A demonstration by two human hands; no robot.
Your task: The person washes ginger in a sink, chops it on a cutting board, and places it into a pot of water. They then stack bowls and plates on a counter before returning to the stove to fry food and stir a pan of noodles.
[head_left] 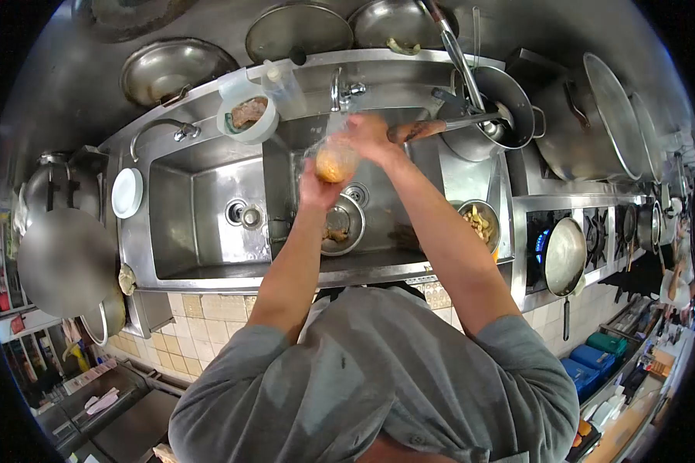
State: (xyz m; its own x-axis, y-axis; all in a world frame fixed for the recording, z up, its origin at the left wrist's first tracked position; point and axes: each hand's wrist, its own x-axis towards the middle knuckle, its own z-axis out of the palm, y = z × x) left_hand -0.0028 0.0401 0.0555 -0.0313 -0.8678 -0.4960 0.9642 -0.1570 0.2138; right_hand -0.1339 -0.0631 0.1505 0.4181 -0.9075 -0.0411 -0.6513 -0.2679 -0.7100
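A clear plastic bag (337,163) with something orange-yellow in its bottom is held over the right sink basin (398,224). My left hand (316,187) is closed around its lower part from below. My right hand (367,136) grips the gathered upper part of the bag, near the faucet (337,91). Beneath my left hand a round metal pan (355,243) stands in the basin near the drain, with a brown piece of food in it. What exactly the bag contains is not clear.
A large pot (529,116) with ladles stands right of the basin, a long handle reaching toward my right hand. Below it is a bowl of chopped food (479,221). A pan (564,255) sits by a lit blue flame. A white tub (249,123) hangs behind the left basin.
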